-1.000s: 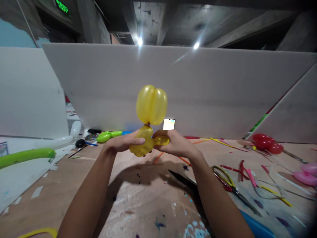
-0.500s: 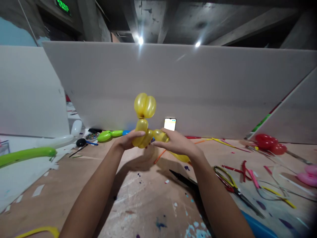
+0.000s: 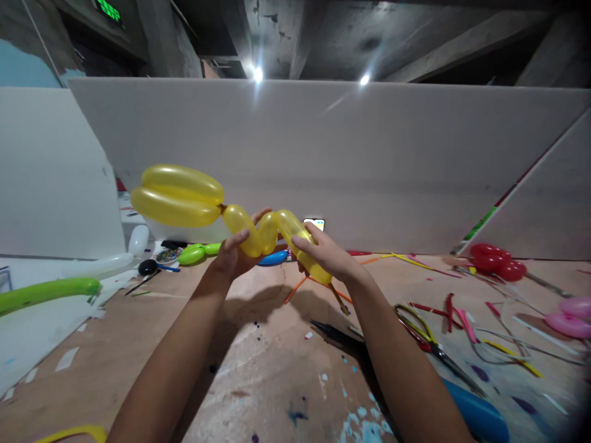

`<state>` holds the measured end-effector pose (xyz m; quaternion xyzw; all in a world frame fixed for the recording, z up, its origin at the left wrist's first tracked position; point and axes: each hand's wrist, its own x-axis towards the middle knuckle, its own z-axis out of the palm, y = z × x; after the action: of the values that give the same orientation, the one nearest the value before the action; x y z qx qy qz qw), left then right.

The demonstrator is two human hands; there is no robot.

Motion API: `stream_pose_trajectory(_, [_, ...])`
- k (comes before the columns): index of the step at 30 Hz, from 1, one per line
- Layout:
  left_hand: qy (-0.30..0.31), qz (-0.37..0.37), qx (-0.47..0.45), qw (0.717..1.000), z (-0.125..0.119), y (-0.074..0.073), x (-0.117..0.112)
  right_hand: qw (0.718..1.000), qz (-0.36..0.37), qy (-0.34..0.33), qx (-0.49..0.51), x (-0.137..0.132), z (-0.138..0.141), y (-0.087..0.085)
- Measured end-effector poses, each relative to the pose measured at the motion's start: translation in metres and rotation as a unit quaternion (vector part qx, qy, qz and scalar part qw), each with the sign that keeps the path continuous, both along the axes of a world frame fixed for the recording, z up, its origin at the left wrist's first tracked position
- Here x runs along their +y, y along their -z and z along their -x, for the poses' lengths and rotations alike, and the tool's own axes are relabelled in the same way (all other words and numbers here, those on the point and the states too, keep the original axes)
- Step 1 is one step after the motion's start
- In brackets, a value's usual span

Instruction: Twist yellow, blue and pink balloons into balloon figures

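Note:
Between my hands, above the table, hangs a twisted yellow balloon (image 3: pixel 182 195). Two long bubbles lie side by side at its left end, followed by shorter bubbles and a longer one on the right that ends in a thin uninflated tail. My left hand (image 3: pixel 233 253) grips a bubble near the middle, its thumb on the front. My right hand (image 3: pixel 325 251) is wrapped around the longer right bubble, thumb on top. Behind the balloon, a lit phone (image 3: pixel 314 224) leans against the white panel, partly hidden by my right hand.
Scissors (image 3: pixel 438 351) and balloon scraps lie on the right, near a red balloon (image 3: pixel 496 261) and a pink one (image 3: pixel 570 317). A black pointed tool (image 3: pixel 335 335) is under my right forearm. Green balloons (image 3: pixel 50 294) lie left; a white panel (image 3: pixel 323 147) stands behind.
The yellow balloon has turned: its paired bubbles swung from upright to pointing left, showing their length. My right hand now holds the long bubble, and the tail shows below.

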<state>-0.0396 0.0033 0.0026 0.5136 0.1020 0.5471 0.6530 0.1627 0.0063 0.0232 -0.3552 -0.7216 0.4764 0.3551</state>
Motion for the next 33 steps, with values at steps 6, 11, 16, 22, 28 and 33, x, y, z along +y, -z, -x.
stream_pose_trajectory(6, [-0.277,0.011,-0.143,0.95,0.012,-0.005,0.017,1.0,0.006,-0.004,0.022,0.011,0.0,0.007])
stream_pose_trajectory(11, [-0.319,0.064,-0.248,0.912,0.022,-0.008,0.027,0.992,0.049,-0.075,0.09,0.015,0.013,0.021])
stream_pose_trajectory(16, [-0.176,0.097,-0.097,0.975,-0.01,-0.005,0.013,0.972,0.112,-0.113,0.174,0.009,0.048,0.039])
stream_pose_trajectory(22, [-0.307,0.092,-0.035,0.947,-0.014,-0.003,0.018,0.955,0.181,-0.148,0.181,0.01,0.048,0.039])
stream_pose_trajectory(28, [-0.492,0.002,0.329,0.806,0.014,-0.012,0.011,0.979,0.037,0.048,0.195,0.029,0.013,0.024])
stream_pose_trajectory(33, [-0.519,-0.354,0.526,0.573,-0.001,-0.025,-0.02,0.995,-0.049,0.009,0.085,0.022,-0.012,0.009])
